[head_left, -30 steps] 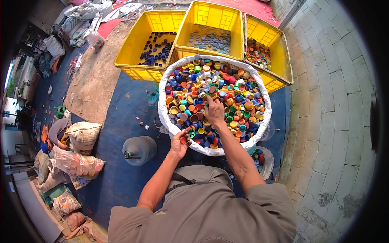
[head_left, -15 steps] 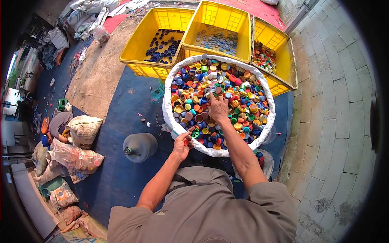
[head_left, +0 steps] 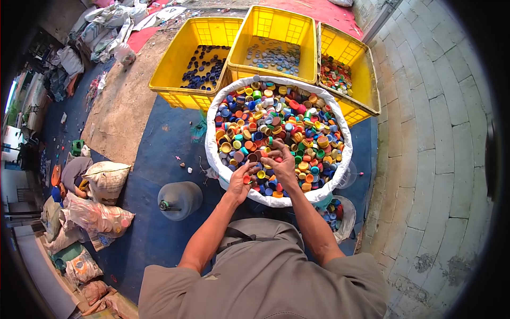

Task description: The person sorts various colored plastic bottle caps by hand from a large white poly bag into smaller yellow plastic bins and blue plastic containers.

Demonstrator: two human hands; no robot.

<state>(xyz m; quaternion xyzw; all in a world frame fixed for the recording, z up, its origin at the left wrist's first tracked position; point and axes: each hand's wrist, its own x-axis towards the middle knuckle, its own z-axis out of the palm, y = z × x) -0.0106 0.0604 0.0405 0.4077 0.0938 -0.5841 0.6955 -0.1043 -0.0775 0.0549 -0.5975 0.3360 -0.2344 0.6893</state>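
Observation:
A wide white sack (head_left: 346, 143) with a rolled rim stands in front of me, filled with mixed bottle caps (head_left: 297, 125) in many colours. Over its near left rim, my left hand (head_left: 239, 186) is closed around a red bottle cap (head_left: 246, 180), palm turned up. Just to its right, my right hand (head_left: 283, 168) hovers over the caps with curled fingers. A small reddish cap shows between its thumb and fingers, partly hidden. The two hands are close together but apart.
Three yellow crates stand behind the sack: dark blue caps in the left crate (head_left: 159, 85), pale blue in the middle crate (head_left: 273, 75), red and mixed in the right crate (head_left: 366, 103). A large plastic bottle (head_left: 180, 201) stands left. A person (head_left: 74, 173) sits among sacks (head_left: 108, 181). A block wall (head_left: 430, 133) runs right.
My right hand has drawn back from the middle of the caps toward my left hand, its fingers now curled. My left hand still holds the red cap, now turned more palm-up.

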